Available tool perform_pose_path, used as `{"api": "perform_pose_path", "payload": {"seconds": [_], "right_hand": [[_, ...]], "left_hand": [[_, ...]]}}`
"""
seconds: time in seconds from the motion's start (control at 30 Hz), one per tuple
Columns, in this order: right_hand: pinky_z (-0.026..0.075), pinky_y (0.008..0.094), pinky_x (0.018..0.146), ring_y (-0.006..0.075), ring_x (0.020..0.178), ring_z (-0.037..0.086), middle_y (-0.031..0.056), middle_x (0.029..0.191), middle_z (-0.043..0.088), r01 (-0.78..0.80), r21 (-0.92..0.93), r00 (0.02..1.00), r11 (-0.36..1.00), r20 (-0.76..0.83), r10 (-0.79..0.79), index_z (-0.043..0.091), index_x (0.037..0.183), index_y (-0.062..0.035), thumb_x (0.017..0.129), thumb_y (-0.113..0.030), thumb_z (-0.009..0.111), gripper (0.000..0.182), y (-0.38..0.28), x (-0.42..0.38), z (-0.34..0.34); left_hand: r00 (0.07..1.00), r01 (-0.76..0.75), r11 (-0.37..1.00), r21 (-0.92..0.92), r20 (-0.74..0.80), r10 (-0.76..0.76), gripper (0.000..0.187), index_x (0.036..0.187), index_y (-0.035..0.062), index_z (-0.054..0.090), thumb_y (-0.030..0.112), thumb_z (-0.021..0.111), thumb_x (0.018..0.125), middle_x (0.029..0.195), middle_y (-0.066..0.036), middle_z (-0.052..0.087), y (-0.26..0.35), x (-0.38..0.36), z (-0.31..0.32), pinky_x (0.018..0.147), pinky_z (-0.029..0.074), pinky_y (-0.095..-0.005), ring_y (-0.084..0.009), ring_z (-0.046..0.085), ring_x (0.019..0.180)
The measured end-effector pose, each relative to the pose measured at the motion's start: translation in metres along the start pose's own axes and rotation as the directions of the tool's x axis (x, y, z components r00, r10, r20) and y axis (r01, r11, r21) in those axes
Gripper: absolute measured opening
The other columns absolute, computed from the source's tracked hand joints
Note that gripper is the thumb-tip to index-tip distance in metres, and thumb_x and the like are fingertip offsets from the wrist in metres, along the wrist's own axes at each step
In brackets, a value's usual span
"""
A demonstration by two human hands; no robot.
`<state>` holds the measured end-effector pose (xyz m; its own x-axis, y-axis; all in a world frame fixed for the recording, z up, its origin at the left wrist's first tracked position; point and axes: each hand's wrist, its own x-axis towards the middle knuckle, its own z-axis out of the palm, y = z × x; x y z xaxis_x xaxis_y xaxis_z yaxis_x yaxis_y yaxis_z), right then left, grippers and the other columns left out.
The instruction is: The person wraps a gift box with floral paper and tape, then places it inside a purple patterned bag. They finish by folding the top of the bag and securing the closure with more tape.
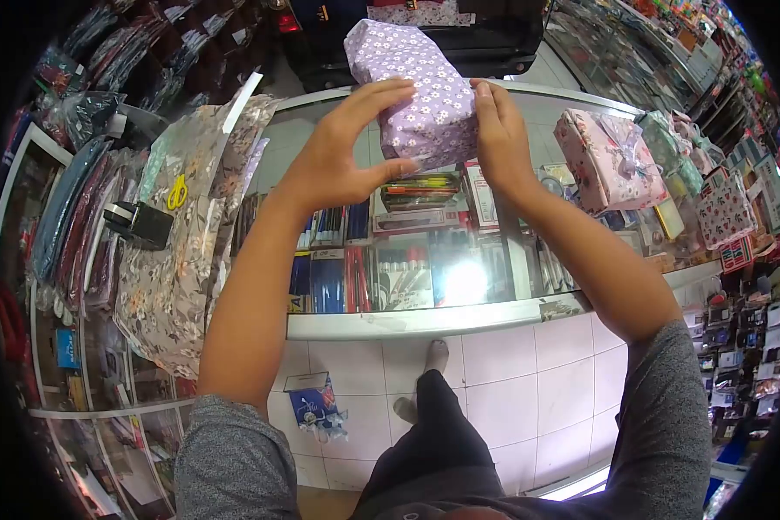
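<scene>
A gift wrapped in lilac paper with small white flowers [429,100] is held between my two hands above the far part of the glass counter [407,322]. My left hand [342,147] grips its left side, fingers over the upper part and thumb low at the near end. Against the right side presses my right hand [501,143], its fingers pointing up along the paper. The underside of the gift is hidden. Pens and other stationery show through the glass below.
At left, yellow scissors [178,192] and a black tape dispenser [139,224] lie on floral wrapping paper [169,295]. A pink wrapped gift with a bow [611,165] stands at right near a floral bag [724,212]. A blue packet [315,406] lies on the floor.
</scene>
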<state>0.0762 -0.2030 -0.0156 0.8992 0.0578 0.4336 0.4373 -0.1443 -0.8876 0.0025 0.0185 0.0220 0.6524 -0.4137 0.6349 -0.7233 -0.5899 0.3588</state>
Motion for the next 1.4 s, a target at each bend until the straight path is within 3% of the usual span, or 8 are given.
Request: {"api": "perform_pose_path", "payload": {"seconds": [0.33, 0.4, 0.73, 0.83, 0.87, 0.93, 1.1, 1.4], "right_hand": [[0.05, 0.0398, 0.095, 0.032, 0.105, 0.069, 0.0228, 0.114, 0.072, 0.041, 0.007, 0.999, 0.999, -0.013, -0.041, 0.062, 0.128, 0.0052, 0.109, -0.041, 0.047, 0.052, 0.007, 0.0, 0.002], [0.05, 0.0398, 0.095, 0.0321, 0.106, 0.069, 0.023, 0.115, 0.072, 0.045, 0.013, 0.999, 0.999, -0.008, -0.045, 0.062, 0.128, 0.005, 0.109, -0.04, 0.047, 0.051, 0.007, 0.002, 0.002], [0.051, 0.0417, 0.097, 0.0334, 0.109, 0.067, 0.0245, 0.124, 0.067, 0.055, 0.042, 0.998, 0.998, 0.036, -0.056, 0.057, 0.136, 0.0052, 0.103, -0.038, 0.06, 0.054, 0.0, -0.004, 0.0], [0.047, 0.0456, 0.105, 0.0392, 0.129, 0.056, 0.0273, 0.144, 0.051, 0.308, 0.029, 0.937, 0.951, 0.164, -0.309, 0.05, 0.144, 0.0013, 0.081, -0.033, 0.086, 0.081, -0.01, -0.005, -0.004], [0.047, 0.0456, 0.105, 0.0392, 0.129, 0.056, 0.0273, 0.144, 0.051, 0.308, 0.029, 0.937, 0.951, 0.164, -0.308, 0.05, 0.144, 0.0013, 0.081, -0.033, 0.086, 0.081, -0.012, -0.005, -0.006], [0.044, 0.0484, 0.111, 0.0446, 0.135, 0.051, 0.0292, 0.147, 0.046, 0.624, -0.186, 0.778, 0.759, 0.236, -0.582, 0.048, 0.147, -0.0007, 0.076, -0.033, 0.089, 0.089, -0.016, -0.007, -0.009], [0.042, 0.0511, 0.114, 0.0517, 0.138, 0.047, 0.0336, 0.152, 0.041, 0.588, -0.231, 0.804, 0.775, 0.271, -0.528, 0.048, 0.149, -0.0022, 0.072, -0.029, 0.092, 0.093, -0.008, -0.006, -0.006], [0.056, 0.0431, 0.096, 0.0432, 0.115, 0.07, 0.0295, 0.122, 0.07, 0.381, -0.225, 0.922, 0.897, 0.167, -0.35, 0.051, 0.141, 0.0038, 0.067, -0.029, 0.097, 0.094, -0.016, -0.012, -0.004]], "left_hand": [[0.972, 0.156, 0.979, -0.135, -0.156, -0.176, 0.069, 0.145, 0.0081, 0.056, 0.038, 0.081, 0.088, 0.152, -0.018, 0.053, -0.003, -0.002, -0.002, 0.117, 0.04, -0.0453, -0.0367, 0.051, 0.141], [0.999, 0.027, 0.999, 0.04, -0.033, -0.026, 0.073, 0.148, 0.0094, 0.055, 0.029, 0.084, 0.083, 0.159, -0.014, 0.047, -0.002, 0.0, -0.005, 0.122, 0.034, -0.0445, -0.0314, 0.043, 0.149], [0.998, 0.066, 0.997, 0.039, 0.019, -0.067, 0.069, 0.148, 0.0101, 0.054, 0.013, 0.08, 0.084, 0.161, -0.013, 0.046, -0.01, -0.002, 0.011, 0.127, 0.028, -0.0475, -0.0334, 0.033, 0.156], [0.997, 0.072, 0.997, 0.011, 0.024, -0.073, 0.069, 0.149, 0.0096, 0.054, 0.011, 0.08, 0.085, 0.16, -0.014, 0.046, -0.01, -0.002, 0.011, 0.127, 0.029, -0.0477, -0.0331, 0.03, 0.157], [0.996, 0.086, 0.996, -0.01, 0.028, -0.086, 0.07, 0.15, 0.0093, 0.053, 0.011, 0.08, 0.085, 0.16, -0.014, 0.046, -0.01, -0.002, 0.012, 0.126, 0.029, -0.0478, -0.0331, 0.029, 0.158], [0.994, 0.109, 0.993, -0.044, 0.028, -0.108, 0.07, 0.15, 0.0092, 0.053, 0.011, 0.079, 0.085, 0.16, -0.014, 0.046, -0.01, -0.003, 0.012, 0.126, 0.03, -0.0479, -0.0334, 0.028, 0.158], [0.991, 0.133, 0.986, -0.102, 0.039, -0.129, 0.069, 0.15, 0.009, 0.052, 0.01, 0.077, 0.085, 0.161, -0.014, 0.045, -0.01, -0.003, 0.01, 0.127, 0.029, -0.0479, -0.0331, 0.027, 0.159], [0.991, 0.086, 0.986, -0.14, 0.115, -0.07, 0.065, 0.154, 0.008, 0.048, 0.025, 0.064, 0.094, 0.164, -0.014, 0.041, -0.01, -0.005, 0.0, 0.127, 0.024, -0.0474, -0.0328, 0.025, 0.159]]}}
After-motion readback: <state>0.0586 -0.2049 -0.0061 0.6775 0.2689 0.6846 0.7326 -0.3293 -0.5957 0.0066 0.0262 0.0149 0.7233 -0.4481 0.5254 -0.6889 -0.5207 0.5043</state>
